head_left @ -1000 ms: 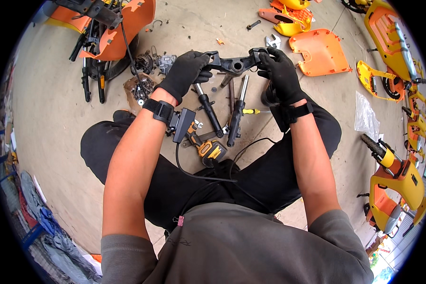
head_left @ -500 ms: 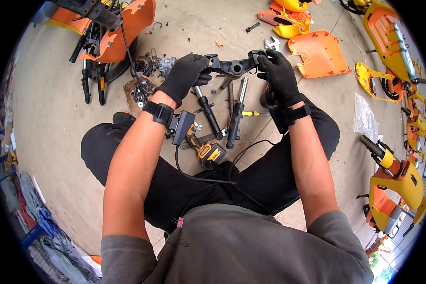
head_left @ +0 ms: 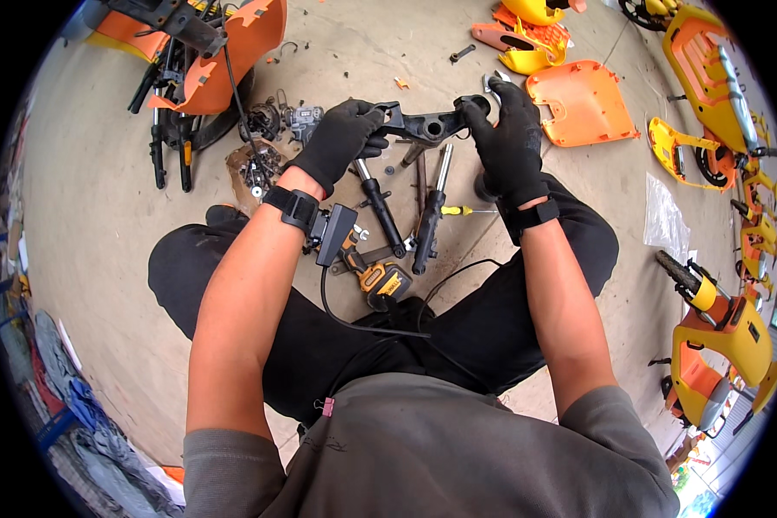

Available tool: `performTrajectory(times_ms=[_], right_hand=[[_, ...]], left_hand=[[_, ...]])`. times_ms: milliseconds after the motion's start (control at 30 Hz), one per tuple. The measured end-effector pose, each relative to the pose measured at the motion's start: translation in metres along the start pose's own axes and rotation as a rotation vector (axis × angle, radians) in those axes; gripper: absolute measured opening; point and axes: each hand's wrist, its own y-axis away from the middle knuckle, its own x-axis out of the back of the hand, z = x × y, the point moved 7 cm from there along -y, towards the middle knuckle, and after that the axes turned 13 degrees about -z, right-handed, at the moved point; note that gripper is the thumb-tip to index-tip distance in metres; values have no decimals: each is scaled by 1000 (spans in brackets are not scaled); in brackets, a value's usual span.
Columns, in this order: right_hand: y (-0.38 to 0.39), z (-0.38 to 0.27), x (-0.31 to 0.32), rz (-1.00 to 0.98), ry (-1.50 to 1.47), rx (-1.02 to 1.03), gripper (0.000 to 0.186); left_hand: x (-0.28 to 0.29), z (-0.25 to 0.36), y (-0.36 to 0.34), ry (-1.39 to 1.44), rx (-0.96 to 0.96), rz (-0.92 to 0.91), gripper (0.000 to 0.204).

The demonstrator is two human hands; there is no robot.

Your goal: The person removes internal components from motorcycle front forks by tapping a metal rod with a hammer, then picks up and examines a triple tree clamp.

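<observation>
A black metal fork clamp [head_left: 413, 126] with a round hole in its middle is held up level above the floor between my gloved hands. My left hand [head_left: 341, 142] is closed around its left end. At its right end my right hand [head_left: 511, 147] grips with the thumb along the near side; its fingers are partly raised and hide some of the ring there. Below lie two fork legs, a left one [head_left: 380, 210] and a right one [head_left: 429, 226], each with a silver tube and black lower part. Between my knees rests a yellow and black cordless power tool [head_left: 384, 278].
A yellow-handled screwdriver [head_left: 456, 210] lies by my right knee. Beyond my left hand are a box of small hardware [head_left: 255, 168] and a partly stripped orange vehicle [head_left: 233, 65]. An orange panel [head_left: 583, 104] lies far right, with yellow scooters [head_left: 725, 337] along the right side.
My right hand has turned at the clamp's right end, its fingers lifting and its thumb coming across. The clamp has shifted slightly. My left hand keeps its hold.
</observation>
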Motion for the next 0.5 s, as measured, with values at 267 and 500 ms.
performTrajectory(times_ms=[267, 500], right_hand=[[10, -42, -41, -283, 382, 249, 54], [0, -36, -57, -516, 453, 207, 41]], left_hand=[[-4, 4, 1, -117, -26, 1, 29], [-6, 6, 4, -153, -11, 28, 33]])
